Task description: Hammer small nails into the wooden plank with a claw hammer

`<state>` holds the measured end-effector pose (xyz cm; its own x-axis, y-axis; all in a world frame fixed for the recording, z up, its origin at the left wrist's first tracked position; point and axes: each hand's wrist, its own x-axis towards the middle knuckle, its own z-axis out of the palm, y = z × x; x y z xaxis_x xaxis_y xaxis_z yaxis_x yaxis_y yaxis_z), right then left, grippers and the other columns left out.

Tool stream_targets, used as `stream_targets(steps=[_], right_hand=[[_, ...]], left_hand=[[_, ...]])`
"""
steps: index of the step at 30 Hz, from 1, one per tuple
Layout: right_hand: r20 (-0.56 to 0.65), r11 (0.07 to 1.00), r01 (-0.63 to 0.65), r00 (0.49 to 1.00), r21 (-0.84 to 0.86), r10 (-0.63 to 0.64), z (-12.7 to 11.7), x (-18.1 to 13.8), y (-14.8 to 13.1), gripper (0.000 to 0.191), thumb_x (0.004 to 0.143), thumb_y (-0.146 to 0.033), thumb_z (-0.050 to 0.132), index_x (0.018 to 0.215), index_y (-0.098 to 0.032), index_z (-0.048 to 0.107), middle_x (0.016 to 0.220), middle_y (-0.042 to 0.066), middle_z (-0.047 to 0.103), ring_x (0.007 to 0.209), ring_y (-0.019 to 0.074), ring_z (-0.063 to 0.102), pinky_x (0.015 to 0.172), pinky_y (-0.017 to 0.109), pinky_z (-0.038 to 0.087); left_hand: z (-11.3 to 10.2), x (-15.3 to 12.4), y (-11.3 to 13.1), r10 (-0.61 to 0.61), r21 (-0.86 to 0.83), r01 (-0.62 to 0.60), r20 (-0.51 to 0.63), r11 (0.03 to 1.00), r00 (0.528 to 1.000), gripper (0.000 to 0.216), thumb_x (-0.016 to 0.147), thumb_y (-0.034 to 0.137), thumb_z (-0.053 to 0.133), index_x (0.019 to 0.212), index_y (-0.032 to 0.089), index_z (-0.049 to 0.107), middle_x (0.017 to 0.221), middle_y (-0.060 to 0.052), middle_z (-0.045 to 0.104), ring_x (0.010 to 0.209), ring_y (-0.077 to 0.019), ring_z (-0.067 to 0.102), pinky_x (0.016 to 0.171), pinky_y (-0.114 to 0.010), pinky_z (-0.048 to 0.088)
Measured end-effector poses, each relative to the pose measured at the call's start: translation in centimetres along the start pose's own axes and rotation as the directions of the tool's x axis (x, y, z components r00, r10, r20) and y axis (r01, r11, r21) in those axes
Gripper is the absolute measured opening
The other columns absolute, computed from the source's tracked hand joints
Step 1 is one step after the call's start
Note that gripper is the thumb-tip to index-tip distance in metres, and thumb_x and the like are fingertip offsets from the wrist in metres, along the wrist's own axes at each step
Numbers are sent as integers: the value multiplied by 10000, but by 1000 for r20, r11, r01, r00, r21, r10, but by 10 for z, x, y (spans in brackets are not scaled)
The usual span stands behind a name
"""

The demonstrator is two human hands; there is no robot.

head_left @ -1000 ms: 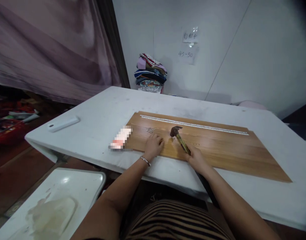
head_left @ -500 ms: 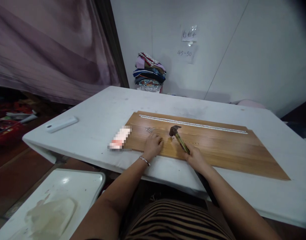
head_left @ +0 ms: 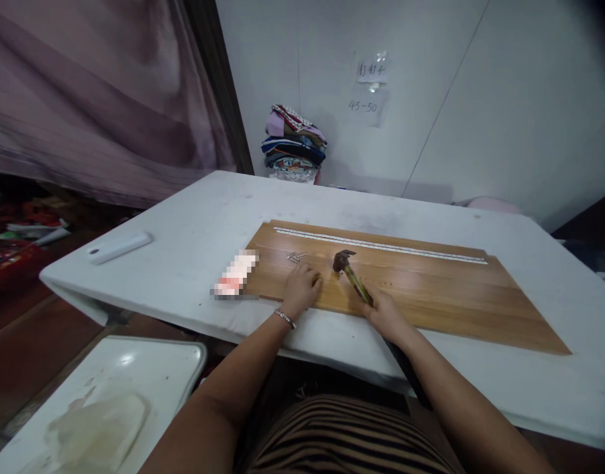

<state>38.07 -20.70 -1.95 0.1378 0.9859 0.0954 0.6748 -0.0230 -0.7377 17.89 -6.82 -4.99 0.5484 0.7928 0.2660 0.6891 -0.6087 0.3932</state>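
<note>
My right hand [head_left: 384,313] is wrapped round the handle of a claw hammer [head_left: 355,282]. The hammer's rusty head hangs low over the brown wooden board [head_left: 445,296], its claw pointing away to the right; whether the face touches the wood I cannot tell. Flat on the board's front left part lies my left hand [head_left: 302,288], fingers slightly bent, with nothing visible in it. Just beyond its fingertips is a small heap of loose nails [head_left: 296,257]. To the right of the hammer head, a short row of nail heads or holes [head_left: 384,284] dots the board.
Two white measuring strips [head_left: 381,246] run along the board's far side. A blurred-out flat object [head_left: 236,273] lies at its left end. On the white table [head_left: 198,217] rests a white elongated object [head_left: 119,247]. Folded clothes [head_left: 295,145] are stacked behind; a white stool [head_left: 149,355] stands left.
The hammer head has come down slightly toward the board. My left hand stays in the same place, and the view has shifted a little.
</note>
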Motion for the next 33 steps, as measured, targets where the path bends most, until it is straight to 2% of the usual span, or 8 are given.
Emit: stream_targets(steps=[6, 11, 21, 33], right_hand=[[0, 1000, 5, 1000, 1, -5, 0, 0, 0, 494, 738, -90, 506, 1189, -170, 690, 1020, 97, 757, 919, 278, 669, 836, 391, 509], [-6, 1000, -6, 1000, 5, 6, 2, -1, 2, 595, 736, -90, 525, 1313, -178, 644, 1168, 115, 749, 1021, 290, 676, 911, 415, 505], [-7, 1000, 9, 1000, -22, -9, 1, -1, 2, 532, 738, -92, 509, 1240, -174, 665, 1062, 99, 758, 943, 276, 670, 847, 391, 511], [9, 999, -24, 1000, -22, 24, -1, 0, 0, 557, 749, -99, 518, 1287, -156, 651, 1154, 128, 747, 1028, 298, 674, 907, 412, 505]], left_hand=[[-2, 0, 1, 2, 0, -2, 5, 1000, 1000, 173, 935, 235, 581, 830, 202, 715, 965, -74, 654, 991, -233, 570, 930, -381, 451], [-2, -1, 1, 3, 2, -3, -1, 1000, 1000, 178, 937, 238, 580, 823, 201, 712, 964, -73, 653, 992, -232, 568, 937, -381, 451], [-1, -1, 0, 6, -11, -6, -9, 1000, 1000, 178, 930, 235, 579, 824, 206, 718, 957, -76, 656, 1000, -240, 571, 950, -388, 456], [1, 0, -1, 6, -7, -6, -17, 1000, 1000, 175, 927, 228, 575, 842, 209, 726, 959, -73, 658, 991, -232, 574, 942, -384, 460]])
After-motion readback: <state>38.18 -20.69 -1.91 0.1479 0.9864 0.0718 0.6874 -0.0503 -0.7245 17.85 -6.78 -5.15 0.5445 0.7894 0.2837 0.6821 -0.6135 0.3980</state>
